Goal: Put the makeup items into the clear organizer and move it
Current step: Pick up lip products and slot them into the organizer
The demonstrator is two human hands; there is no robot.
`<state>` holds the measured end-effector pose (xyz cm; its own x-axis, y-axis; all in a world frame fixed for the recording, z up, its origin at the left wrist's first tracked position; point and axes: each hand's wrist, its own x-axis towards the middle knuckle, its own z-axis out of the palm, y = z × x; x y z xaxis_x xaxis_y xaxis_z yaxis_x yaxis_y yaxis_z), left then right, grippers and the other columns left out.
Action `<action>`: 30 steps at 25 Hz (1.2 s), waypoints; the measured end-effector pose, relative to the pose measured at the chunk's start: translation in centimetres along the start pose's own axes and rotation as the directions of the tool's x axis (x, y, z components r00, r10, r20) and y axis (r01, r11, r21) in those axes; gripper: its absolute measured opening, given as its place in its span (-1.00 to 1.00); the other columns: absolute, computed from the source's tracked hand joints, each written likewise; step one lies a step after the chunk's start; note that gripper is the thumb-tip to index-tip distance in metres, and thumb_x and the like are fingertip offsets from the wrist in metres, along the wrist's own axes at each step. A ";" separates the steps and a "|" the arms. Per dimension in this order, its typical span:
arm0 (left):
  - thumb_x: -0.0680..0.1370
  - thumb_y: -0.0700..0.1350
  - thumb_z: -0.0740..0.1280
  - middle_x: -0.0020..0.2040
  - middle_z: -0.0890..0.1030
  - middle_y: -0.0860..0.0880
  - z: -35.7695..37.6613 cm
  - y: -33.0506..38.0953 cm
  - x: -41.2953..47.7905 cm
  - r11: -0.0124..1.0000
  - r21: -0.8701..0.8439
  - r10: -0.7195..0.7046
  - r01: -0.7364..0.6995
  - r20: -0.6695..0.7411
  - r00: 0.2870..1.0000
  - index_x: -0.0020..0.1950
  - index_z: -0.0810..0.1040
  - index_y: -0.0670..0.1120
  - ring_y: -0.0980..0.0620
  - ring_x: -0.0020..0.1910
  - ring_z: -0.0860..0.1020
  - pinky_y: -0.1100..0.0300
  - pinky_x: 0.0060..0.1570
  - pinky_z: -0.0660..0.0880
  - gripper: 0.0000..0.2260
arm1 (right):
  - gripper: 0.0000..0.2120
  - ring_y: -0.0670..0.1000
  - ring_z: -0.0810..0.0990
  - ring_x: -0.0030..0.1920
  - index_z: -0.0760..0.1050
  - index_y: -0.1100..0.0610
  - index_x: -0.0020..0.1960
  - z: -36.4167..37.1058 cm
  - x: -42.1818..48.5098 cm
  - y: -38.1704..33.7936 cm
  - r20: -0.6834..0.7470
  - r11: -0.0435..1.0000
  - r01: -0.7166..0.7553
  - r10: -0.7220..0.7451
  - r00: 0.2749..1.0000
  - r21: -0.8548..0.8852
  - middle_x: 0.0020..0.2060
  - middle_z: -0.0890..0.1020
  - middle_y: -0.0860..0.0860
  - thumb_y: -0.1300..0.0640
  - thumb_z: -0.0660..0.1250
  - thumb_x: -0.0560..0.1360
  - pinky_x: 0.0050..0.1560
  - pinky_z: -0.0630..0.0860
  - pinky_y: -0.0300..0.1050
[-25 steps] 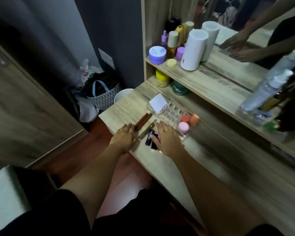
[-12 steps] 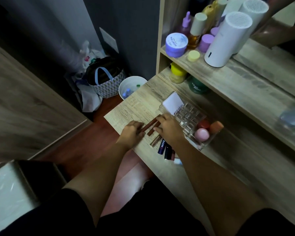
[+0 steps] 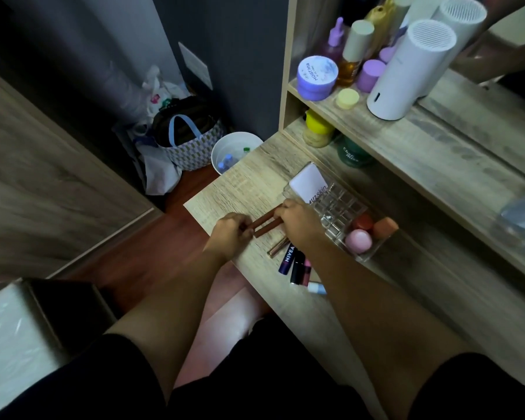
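Observation:
Two brown lip tubes lie side by side on the wooden desk. My left hand pinches their near ends and my right hand grips their far ends. Right of my hands stands the clear organizer, with a white tube at its far end and a pink sponge, a red one and an orange one at its near end. A gold pencil, a Nivea stick and several other sticks lie under my right wrist.
A shelf above the desk holds jars, bottles and a white cylinder, with a mirror behind. Under it sit a yellow-lidded jar and a green jar. On the floor at left are a white bin and a patterned bag.
The camera has moved closer and lower. Both hands went from resting flat on the desk to closing on the two brown tubes, the right hand sliding forward off the dark sticks.

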<state>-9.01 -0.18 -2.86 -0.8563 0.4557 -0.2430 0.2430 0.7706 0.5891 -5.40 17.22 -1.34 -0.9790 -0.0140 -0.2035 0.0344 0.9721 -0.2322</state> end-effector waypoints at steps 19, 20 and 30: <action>0.52 -0.29 0.30 -0.22 0.54 -0.09 -5.9 7.1 5.5 0.704 -0.709 -0.051 -0.044 -0.112 0.992 0.10 0.56 -0.29 0.04 -0.24 0.54 0.43 -0.24 0.55 -0.82 | -0.81 -0.08 0.56 -0.15 0.62 0.20 0.02 -7.6 -4.9 7.3 -0.302 0.709 -0.098 0.416 0.857 0.699 -0.07 0.68 0.17 0.27 0.43 0.40 -0.14 0.42 -0.59; 0.52 -0.27 0.30 -0.25 0.54 -0.07 -5.9 8.3 6.1 0.736 -0.674 -0.018 -0.068 -0.119 0.993 0.11 0.55 -0.30 0.05 -0.26 0.54 0.41 -0.23 0.54 -0.81 | -0.80 -0.06 0.55 -0.14 0.62 0.22 0.03 -8.2 -5.1 7.8 -0.348 0.744 -0.099 0.420 0.838 0.661 -0.05 0.65 0.20 0.31 0.41 0.41 -0.16 0.36 -0.65; 0.49 -0.14 0.35 -0.03 0.69 -0.16 -3.7 15.4 9.4 0.920 0.067 0.380 -0.385 0.070 0.922 0.03 0.63 -0.16 -0.02 -0.07 0.56 0.31 -0.18 0.28 -0.83 | -0.69 0.18 0.59 -0.01 0.52 0.21 0.13 -9.4 -6.1 9.9 -0.320 0.869 -0.232 0.391 0.863 0.437 -0.01 0.64 0.19 0.38 0.28 0.40 0.02 0.47 -0.11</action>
<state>-15.00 14.27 6.77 -0.6650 0.7449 -0.0542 0.5839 0.5638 0.5842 -0.97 29.14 6.51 -0.8957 0.4431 0.0380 0.3448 0.7459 -0.5698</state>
